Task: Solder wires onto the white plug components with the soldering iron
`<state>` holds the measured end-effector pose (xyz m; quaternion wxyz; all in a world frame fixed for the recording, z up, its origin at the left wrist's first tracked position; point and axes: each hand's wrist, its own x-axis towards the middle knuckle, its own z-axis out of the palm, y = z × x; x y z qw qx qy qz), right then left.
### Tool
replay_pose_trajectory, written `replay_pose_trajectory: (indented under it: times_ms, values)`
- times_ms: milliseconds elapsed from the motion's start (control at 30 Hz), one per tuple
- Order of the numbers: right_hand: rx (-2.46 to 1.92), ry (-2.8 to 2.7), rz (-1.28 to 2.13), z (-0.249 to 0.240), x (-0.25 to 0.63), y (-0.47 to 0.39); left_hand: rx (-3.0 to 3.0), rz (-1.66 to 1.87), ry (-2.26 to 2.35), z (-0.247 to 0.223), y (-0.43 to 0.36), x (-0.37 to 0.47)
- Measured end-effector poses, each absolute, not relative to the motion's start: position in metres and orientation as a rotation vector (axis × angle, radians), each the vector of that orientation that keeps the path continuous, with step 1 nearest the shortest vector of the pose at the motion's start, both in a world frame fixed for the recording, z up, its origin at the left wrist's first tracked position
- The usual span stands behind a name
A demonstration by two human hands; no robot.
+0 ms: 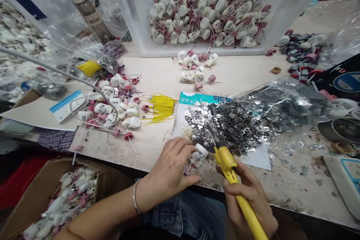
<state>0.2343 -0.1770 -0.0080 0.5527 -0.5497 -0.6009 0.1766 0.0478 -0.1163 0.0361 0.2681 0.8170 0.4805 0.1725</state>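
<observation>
My left hand [176, 167] curls around a small white plastic part [200, 153] with thin wires at the table's front edge, fingers and thumb on either side of it. My right hand [249, 198] is wrapped round a yellow soldering iron [247, 210], whose metal tip points up and left over a heap of small silver and dark metal pieces [230, 125]. The heap lies on a white and teal sheet [184, 98]. To its left is a bundle of yellow wires [162, 108], beside a pile of white and pink parts [120, 108].
A large clear bin [137, 41] full of white and pink parts stands at the back. A cardboard box [24, 198] of parts is at lower left. A plastic bag [289, 101], a round tin [337, 129] and a white-blue device [343, 180] are on the right.
</observation>
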Motion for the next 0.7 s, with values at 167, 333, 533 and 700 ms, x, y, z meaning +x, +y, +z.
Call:
replay_pose_trajectory:
  times_ms: [167,333,533,700]
  values:
    - [-1.199,-1.599,0.310,-0.025,0.216,-0.140,2.275,0.400,1.200,0.032,-0.119,0.042]
    - [-1.162,-1.645,0.303,-0.031,0.212,-0.144,2.109,0.509,1.331,0.021,-0.102,0.039]
    - [-1.144,-1.645,0.341,-0.019,0.233,-0.170,2.201,0.151,1.516,0.017,-0.078,0.048]
    - [-1.266,-1.769,0.326,-0.007,0.254,-0.187,2.174,0.096,1.599,0.020,-0.072,0.056]
